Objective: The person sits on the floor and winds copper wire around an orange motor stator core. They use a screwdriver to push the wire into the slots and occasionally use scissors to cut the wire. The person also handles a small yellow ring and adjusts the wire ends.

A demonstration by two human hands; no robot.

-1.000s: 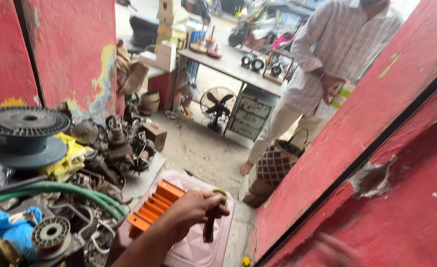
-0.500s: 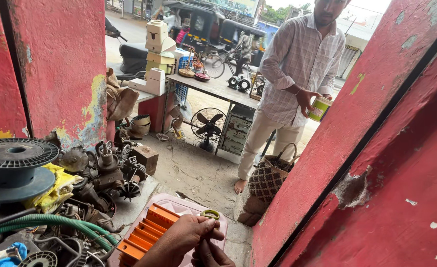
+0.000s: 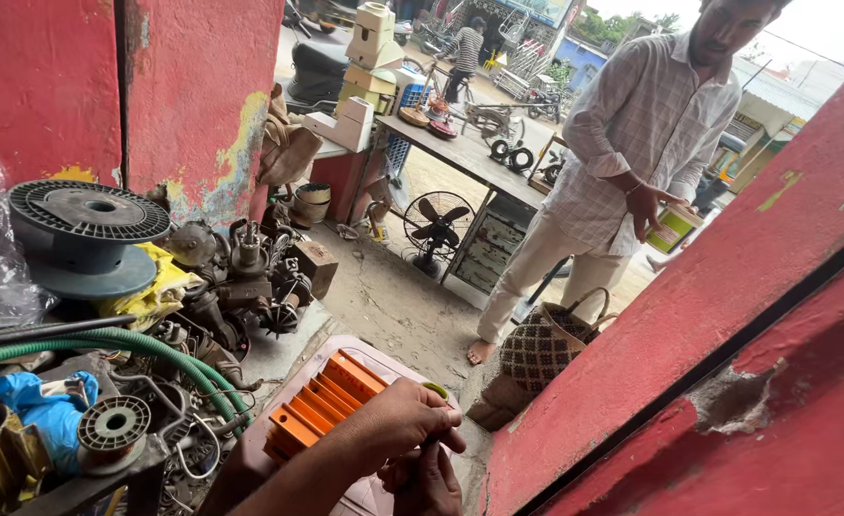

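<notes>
Left hand: the left hand (image 3: 398, 425) lies at the bottom of the view, fingers curled shut around a thin dark stick-like tool (image 3: 428, 447) (its lower end is hidden, kind cannot be told).
Right hand: the right hand (image 3: 428, 483) sits just under the left one, touching it; fingers bent inward, but whether they clasp the tool cannot be told.
Tool position: between the two hands, upright, above the pale pink plastic casing (image 3: 369, 497).
Casing: flat, rounded corners, lying at the edge of the workbench; an orange ribbed plastic block (image 3: 321, 401) rests on it, just left of the hands.
Small item: a green ring-shaped piece (image 3: 435, 389) shows just above the left knuckles.
Bench clutter, left: green rubber hose (image 3: 106, 342) curving across; black plastic spool (image 3: 85, 239) on yellow cloth; blue crumpled glove (image 3: 44, 406); greasy metal motor parts (image 3: 240, 277) heaped near the red wall.
Background: a person in a checked shirt (image 3: 632, 143) stands outside holding a green tin (image 3: 672, 229); a woven brown basket bag (image 3: 546, 344) rests by that person's feet; a small black table fan (image 3: 436, 225) stands on the ground under a table.
</notes>
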